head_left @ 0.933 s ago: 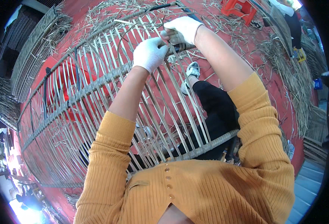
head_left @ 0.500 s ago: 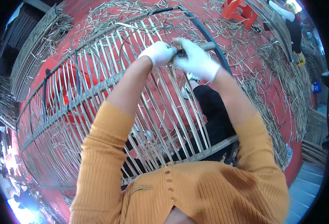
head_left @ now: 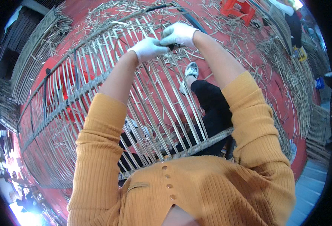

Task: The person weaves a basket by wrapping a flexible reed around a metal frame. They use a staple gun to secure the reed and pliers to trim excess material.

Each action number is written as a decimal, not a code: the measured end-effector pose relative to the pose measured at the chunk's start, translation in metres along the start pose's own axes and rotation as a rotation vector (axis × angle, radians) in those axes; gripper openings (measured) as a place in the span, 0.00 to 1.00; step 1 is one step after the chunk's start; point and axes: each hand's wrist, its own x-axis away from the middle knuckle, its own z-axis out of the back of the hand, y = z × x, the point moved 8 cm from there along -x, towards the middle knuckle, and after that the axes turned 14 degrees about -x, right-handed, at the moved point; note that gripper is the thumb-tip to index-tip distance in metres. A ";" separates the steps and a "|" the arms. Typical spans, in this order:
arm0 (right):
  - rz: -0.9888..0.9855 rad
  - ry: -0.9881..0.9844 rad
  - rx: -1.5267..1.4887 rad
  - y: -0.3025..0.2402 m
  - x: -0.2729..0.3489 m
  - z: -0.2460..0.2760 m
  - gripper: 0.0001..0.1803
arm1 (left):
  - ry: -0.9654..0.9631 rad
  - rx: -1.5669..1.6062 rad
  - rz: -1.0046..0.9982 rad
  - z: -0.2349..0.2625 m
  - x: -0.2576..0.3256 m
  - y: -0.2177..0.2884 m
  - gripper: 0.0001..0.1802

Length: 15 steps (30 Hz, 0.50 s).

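Note:
A long frame of pale bamboo slats (head_left: 98, 83) lies across my lap, its near end bound with woven cane. My left hand (head_left: 148, 48), in a white glove, pinches a slat at the frame's middle band. My right hand (head_left: 179, 34), also gloved in white, is closed beside it on the same band, gripping a small dark thing that I cannot make out. The two hands touch each other. My orange sleeves run up from the lower edge.
Loose straw and cane scraps cover the red floor (head_left: 248, 60). A red plastic stool (head_left: 238, 7) stands at the top right. Bundles of cane (head_left: 294, 71) lie along the right. Another person (head_left: 292, 19) stands at the far top right. More woven panels (head_left: 34, 52) lean at left.
Both hands have shifted slightly left along the band and come close together; the right hand came down from above the slats.

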 end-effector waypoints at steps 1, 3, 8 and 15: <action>0.069 0.090 0.076 -0.010 0.012 0.008 0.16 | -0.064 0.192 0.130 -0.007 0.000 -0.008 0.21; 0.381 0.438 0.214 -0.024 0.080 0.036 0.19 | -0.075 0.190 0.151 -0.008 -0.001 -0.012 0.21; 0.020 1.198 -0.105 0.109 0.359 0.057 0.15 | 0.309 0.140 -0.086 0.006 0.002 -0.006 0.19; -0.960 0.976 0.148 0.265 0.500 -0.154 0.41 | 0.442 0.112 0.053 0.015 0.007 -0.015 0.19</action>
